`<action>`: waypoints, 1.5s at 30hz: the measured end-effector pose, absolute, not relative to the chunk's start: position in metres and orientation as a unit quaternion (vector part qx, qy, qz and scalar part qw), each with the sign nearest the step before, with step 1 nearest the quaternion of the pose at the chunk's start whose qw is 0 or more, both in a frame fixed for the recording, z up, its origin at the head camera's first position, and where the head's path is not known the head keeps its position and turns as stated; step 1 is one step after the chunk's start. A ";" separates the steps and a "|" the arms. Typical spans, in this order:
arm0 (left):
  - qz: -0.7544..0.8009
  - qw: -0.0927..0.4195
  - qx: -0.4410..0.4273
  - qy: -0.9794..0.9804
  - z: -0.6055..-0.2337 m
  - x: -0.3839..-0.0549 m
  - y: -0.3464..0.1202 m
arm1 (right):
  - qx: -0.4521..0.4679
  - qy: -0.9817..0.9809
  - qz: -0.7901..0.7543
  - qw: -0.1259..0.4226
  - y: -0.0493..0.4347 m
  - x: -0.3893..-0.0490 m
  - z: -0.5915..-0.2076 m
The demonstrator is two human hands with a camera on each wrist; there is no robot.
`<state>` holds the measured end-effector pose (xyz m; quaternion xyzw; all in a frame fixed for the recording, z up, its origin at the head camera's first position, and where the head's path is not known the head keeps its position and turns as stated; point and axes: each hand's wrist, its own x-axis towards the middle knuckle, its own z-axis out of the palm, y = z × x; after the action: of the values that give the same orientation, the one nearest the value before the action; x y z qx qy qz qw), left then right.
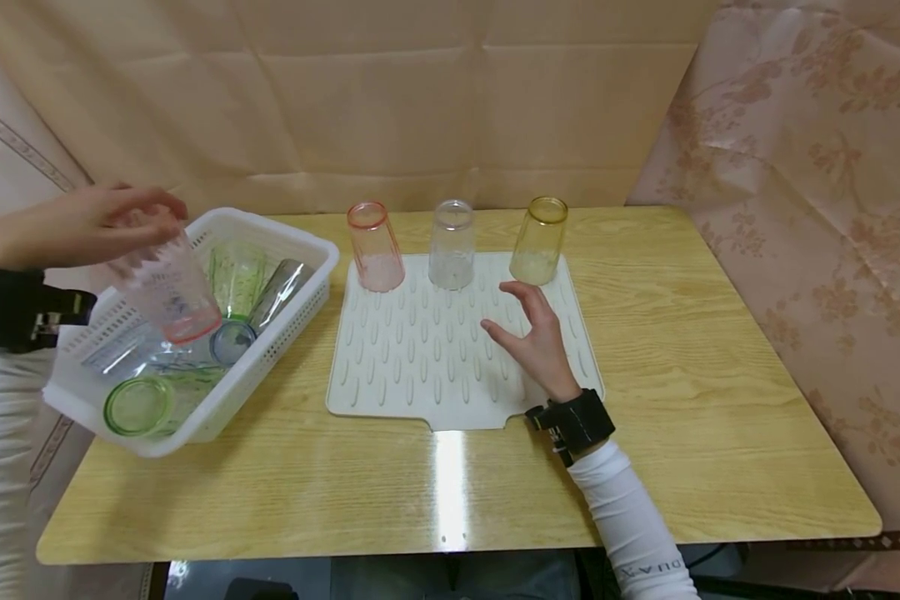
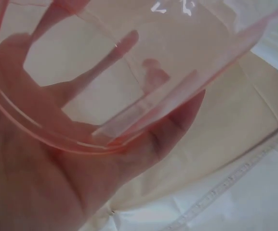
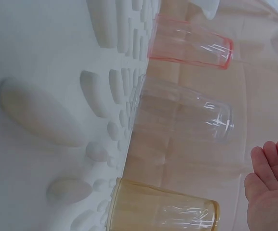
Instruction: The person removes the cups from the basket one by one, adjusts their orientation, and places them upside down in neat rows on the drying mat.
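My left hand (image 1: 112, 223) holds a clear pink tumbler (image 1: 174, 287), tilted, over a white plastic basket (image 1: 294, 327). In the left wrist view the fingers and thumb wrap around the pink tumbler's wall, its rim close to the palm. My right hand (image 1: 537, 343) hovers above a white ribbed draining mat (image 1: 390, 383), thumb and index finger spread apart, nothing between them. Upside down along the mat's far edge stand a pink-tinted tumbler (image 1: 376, 250), a colourless tumbler (image 1: 452, 246) and a yellow tumbler (image 1: 540, 242). The yellow one is nearest to the right hand.
Inside the basket lie several more glasses, among them a green tumbler (image 1: 141, 406), another green one (image 1: 237, 275) and a greyish glass (image 1: 279, 292). The wooden table (image 1: 682, 375) extends right of the mat. A beige cloth (image 1: 435, 108) hangs behind.
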<state>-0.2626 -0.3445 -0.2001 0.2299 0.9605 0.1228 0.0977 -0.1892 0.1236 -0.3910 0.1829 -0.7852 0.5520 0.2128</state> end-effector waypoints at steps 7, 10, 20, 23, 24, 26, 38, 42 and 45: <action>0.102 0.077 0.236 0.963 -0.196 -0.262 -0.323 | 0.181 -0.788 0.549 0.210 0.119 -0.188 -0.389; 0.105 0.065 0.251 0.960 -0.196 -0.259 -0.315 | 0.182 -0.791 0.545 0.212 0.118 -0.193 -0.397; 0.083 0.042 0.301 0.949 -0.199 -0.248 -0.275 | 0.201 -0.786 0.539 0.228 0.117 -0.211 -0.420; 0.085 0.028 0.322 0.942 -0.204 -0.244 -0.265 | 0.205 -0.787 0.534 0.230 0.116 -0.211 -0.420; 0.088 0.029 0.326 0.941 -0.205 -0.242 -0.262 | 0.204 -0.789 0.532 0.229 0.115 -0.210 -0.420; 0.103 0.030 0.338 0.935 -0.209 -0.239 -0.256 | 0.202 -0.793 0.529 0.225 0.114 -0.210 -0.420; 0.119 0.005 0.386 0.915 -0.234 -0.223 -0.219 | 0.232 -0.794 0.533 0.177 0.088 -0.203 -0.415; 0.139 0.002 0.398 0.907 -0.245 -0.220 -0.208 | 0.253 -0.797 0.526 0.154 0.076 -0.200 -0.415; 0.149 0.013 0.397 0.905 -0.250 -0.217 -0.200 | 0.262 -0.796 0.531 0.126 0.067 -0.197 -0.416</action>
<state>-0.2174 -0.1998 -0.2504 0.3974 0.9054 0.1489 0.0132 -0.1966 0.0674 -0.4158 0.2617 -0.7960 0.5311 0.1256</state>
